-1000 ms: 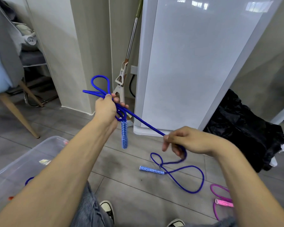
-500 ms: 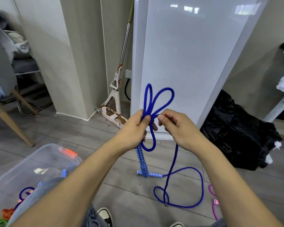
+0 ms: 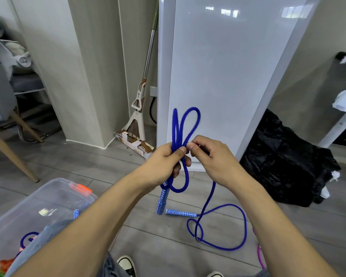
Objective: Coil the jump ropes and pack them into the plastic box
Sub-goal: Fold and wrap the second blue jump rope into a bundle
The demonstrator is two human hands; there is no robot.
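A blue jump rope [image 3: 185, 124] is folded into loops that stand up above my left hand [image 3: 164, 162], which grips the bundle. One blue-and-white handle [image 3: 161, 200] hangs below that hand. My right hand [image 3: 212, 156] pinches the rope right beside the left thumb. From there the rope drops to the floor and curls in a loose loop [image 3: 224, 226]; its second handle [image 3: 181, 213] lies flat there. The clear plastic box [image 3: 54, 196] sits at lower left with another blue rope [image 3: 27, 237] inside. A pink rope [image 3: 259, 254] shows partly behind my right forearm.
A mop [image 3: 138, 120] leans in the corner beside a tall white panel [image 3: 224, 76]. A black plastic bag [image 3: 288, 160] lies at right. A chair leg [image 3: 14, 156] stands at left. My shoes [image 3: 126, 264] are at the bottom edge.
One second ago my hands were apart with the rope stretched between them. The right hand has come up to the left, adding a loop to the bundle; little has changed in the last half second.
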